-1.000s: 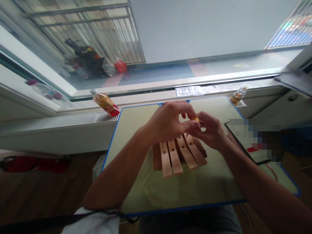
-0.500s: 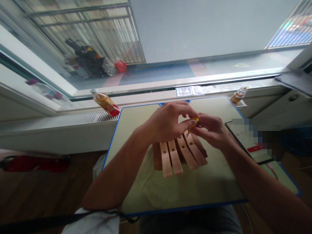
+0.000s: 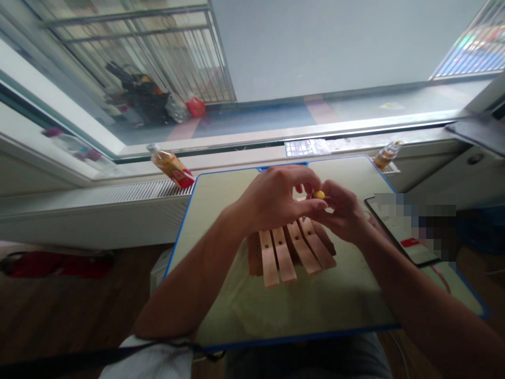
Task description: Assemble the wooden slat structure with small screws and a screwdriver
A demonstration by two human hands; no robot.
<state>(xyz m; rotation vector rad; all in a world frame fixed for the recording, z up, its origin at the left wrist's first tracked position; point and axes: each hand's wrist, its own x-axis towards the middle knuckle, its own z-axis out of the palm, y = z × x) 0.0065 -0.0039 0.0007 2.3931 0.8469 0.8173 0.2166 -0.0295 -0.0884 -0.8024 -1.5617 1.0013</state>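
Observation:
My left hand (image 3: 276,197) reaches over a wooden piece from the left, its thumb and fingers closed round a small yellow, round-ended object (image 3: 319,195). My right hand (image 3: 342,208) meets it from the right with its fingers pinched at the same spot; what lies between those fingertips is hidden. Below the hands is a brown wooden block (image 3: 254,255) with several pale wooden strips (image 3: 269,266) fixed across it and fanning towards me. Dark round screws or holes dot the strips. My left hand covers their far ends.
The pale tabletop (image 3: 221,295) has a blue rim. A tablet or phone (image 3: 394,231), partly blurred out, lies at its right. Beyond the table are a tilted drink bottle (image 3: 171,166), a second bottle (image 3: 389,153) and a printed sheet (image 3: 303,148) on the sill.
The yellow object has risen slightly away from the strips and turned, its round end now facing me more. My right fingers have drawn in tighter beside it. The wooden piece has not moved.

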